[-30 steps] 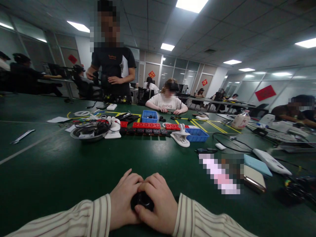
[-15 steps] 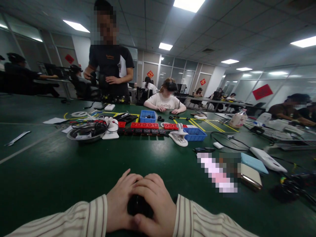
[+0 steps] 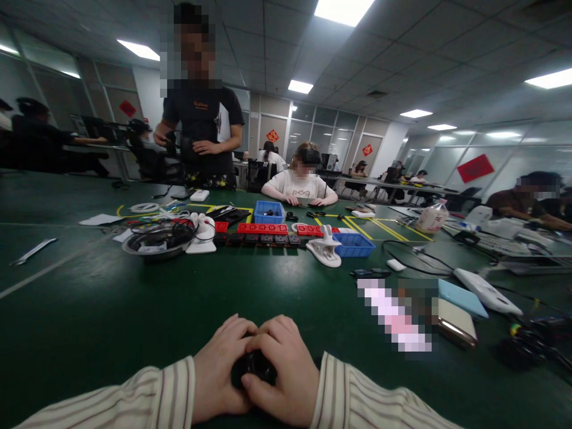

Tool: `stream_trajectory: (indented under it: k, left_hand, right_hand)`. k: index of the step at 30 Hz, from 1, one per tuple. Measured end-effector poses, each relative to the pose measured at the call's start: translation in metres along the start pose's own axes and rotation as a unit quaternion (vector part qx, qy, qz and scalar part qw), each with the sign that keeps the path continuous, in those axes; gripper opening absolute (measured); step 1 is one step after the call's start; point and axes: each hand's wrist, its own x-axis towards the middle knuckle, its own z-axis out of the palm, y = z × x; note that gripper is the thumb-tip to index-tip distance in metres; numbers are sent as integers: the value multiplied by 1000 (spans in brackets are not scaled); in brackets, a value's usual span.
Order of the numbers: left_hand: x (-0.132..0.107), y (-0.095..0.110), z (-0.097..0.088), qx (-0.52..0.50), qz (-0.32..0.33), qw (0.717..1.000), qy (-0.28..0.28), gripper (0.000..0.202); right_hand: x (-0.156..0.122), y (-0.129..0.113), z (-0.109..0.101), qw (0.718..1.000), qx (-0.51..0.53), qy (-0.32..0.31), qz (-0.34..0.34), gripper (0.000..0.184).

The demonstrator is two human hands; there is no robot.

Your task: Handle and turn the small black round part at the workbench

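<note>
Both hands cup a rounded, glossy black object [image 3: 260,364] low in the middle of the view. My left hand [image 3: 218,372] is wrapped round its left side. From the right, my right hand [image 3: 289,372] curls its fingers over the top, with the thumb across the near face. The fingers hide most of the object, and its kind does not show. Dark green tabletop [image 3: 179,316] lies around the hands.
Farther back are red and black socket blocks [image 3: 263,229], a white clip stand [image 3: 325,247], a blue bin [image 3: 354,244] and a metal bowl [image 3: 154,253]. At right lie a cream-coloured case [image 3: 456,322] and cables. A wrench [image 3: 33,252] lies left. People sit and stand beyond.
The right fingers have drawn back and the right thumb has shifted up and left, baring more of the black object's top. The left fingertips have lowered slightly.
</note>
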Motion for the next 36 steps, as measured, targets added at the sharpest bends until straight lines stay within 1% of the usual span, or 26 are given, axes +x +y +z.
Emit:
stream_trajectory:
  k: [3, 5, 6, 8, 10, 13, 16, 18, 20, 21, 23, 25, 28, 32, 36]
  left_hand:
    - [2, -2, -3, -24, 28, 999, -33, 34]
    - [2, -3, -4, -20, 33, 998, -39, 28]
    - [2, -3, -4, -15, 34, 999, -39, 29]
    - [0, -6, -2, -9, 37, 999, -36, 43]
    - [-2, -10, 1, -7, 40, 999, -24, 65]
    - [-7, -16, 7, -3, 28, 999, 19, 84]
    - [-11, -16, 11, 15, 13, 998, 65, 95]
    - [-12, -12, 11, 32, 9, 996, 84, 98]
    - [-11, -7, 10, 43, 2, 995, 88, 93]
    - [-11, -4, 8, 44, -1, 996, 82, 86]
    - [-9, 0, 5, 37, 0, 997, 61, 68]
    - [-7, 2, 2, 19, 11, 999, 38, 53]
    - [-3, 0, -1, -12, 26, 1000, 6, 45]
    - [1, -2, -5, -49, 43, 997, -37, 35]
    - [3, -1, -6, -44, 55, 996, -51, 44]
  right_hand:
    - [0, 1, -1, 998, 26, 4, -56, 20]
    - [2, 1, -3, 994, 46, -13, -96, 17]
    - [3, 0, -4, 992, 53, -28, -115, 15]
    - [5, -2, -8, 986, 63, -53, -144, 15]
    - [7, -4, -11, 983, 74, -57, -155, 22]
    - [5, -4, -12, 987, 87, -12, -138, 41]
    - [2, -2, -8, 992, 79, 51, -79, 53]
    - [1, 0, -4, 995, 62, 72, -32, 57]
    - [0, 1, 0, 996, 38, 79, 4, 60]
    - [0, 1, 2, 997, 25, 77, 17, 61]
    - [0, 1, 4, 998, 1, 63, 27, 59]
    - [0, 1, 4, 999, -15, 39, 23, 53]
    - [0, 1, 2, 1000, -1, 18, -19, 40]
    - [1, 2, -3, 992, 58, -8, -108, 24]
    - [3, 3, -3, 981, 76, -45, -172, 21]
